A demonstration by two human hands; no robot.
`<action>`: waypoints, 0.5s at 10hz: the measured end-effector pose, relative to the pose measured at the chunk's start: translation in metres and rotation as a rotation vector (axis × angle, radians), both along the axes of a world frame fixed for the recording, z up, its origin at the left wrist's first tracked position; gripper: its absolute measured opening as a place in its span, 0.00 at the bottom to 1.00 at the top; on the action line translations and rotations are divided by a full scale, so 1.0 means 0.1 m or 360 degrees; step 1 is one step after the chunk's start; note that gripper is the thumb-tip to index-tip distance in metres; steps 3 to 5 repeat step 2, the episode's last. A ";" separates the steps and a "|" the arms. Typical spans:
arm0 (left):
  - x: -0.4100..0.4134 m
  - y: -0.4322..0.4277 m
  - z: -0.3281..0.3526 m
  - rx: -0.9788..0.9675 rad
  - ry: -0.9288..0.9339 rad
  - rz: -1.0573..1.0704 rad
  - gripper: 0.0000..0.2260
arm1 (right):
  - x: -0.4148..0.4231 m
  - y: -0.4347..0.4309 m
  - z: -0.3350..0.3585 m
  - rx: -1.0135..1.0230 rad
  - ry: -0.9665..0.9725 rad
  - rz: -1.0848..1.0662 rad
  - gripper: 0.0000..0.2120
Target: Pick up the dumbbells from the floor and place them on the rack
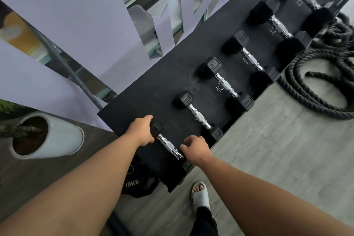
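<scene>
At the lower centre of the frame the dumbbell (168, 144) lies on the near end of the black rack (153, 86), its chrome handle running diagonally from upper left to lower right, parallel to the five other dumbbells (226, 84) that climb toward the upper right in order of marked weight. That ordering probably explains the spot chosen: the smallest pieces sit nearest the person, so this one fills the end slot. The left hand (140, 131) cups the far head, its fingers (148, 119) curled over the black rubber end, most likely to steady or nudge it square against its neighbours. The right hand (196, 148) hovers at the near end of the handle with its fingers loosely spread and half-curled, touching or just beside the metal; whether it bears any weight cannot be told, and the near head is hidden beneath it. Holding by both ends rather than mid-handle suits lowering and aligning rather than carrying. I judge the placement nearly finished, with release to follow. A white planter (63, 140) stands at the lower left, a coiled rope (316, 82) lies on the floor (287, 149) at right, and a sandalled foot (200, 194) shows below the rack.
</scene>
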State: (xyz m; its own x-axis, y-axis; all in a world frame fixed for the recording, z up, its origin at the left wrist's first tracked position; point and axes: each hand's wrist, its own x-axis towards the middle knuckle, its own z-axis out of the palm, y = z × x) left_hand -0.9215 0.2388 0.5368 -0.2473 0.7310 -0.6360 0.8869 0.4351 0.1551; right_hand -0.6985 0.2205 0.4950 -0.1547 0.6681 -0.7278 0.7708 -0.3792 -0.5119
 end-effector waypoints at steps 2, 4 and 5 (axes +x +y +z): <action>0.09 0.01 0.13 -0.0020 -0.0080 -0.0148 0.45 | 0.40 0.05 0.10 0.0073 -0.0005 -0.0037 0.19; 0.09 0.01 0.13 -0.0020 -0.0080 -0.0148 0.45 | 0.40 0.05 0.10 0.0073 -0.0005 -0.0037 0.19; 0.09 0.01 0.13 -0.0020 -0.0080 -0.0148 0.45 | 0.40 0.05 0.10 0.0073 -0.0005 -0.0037 0.19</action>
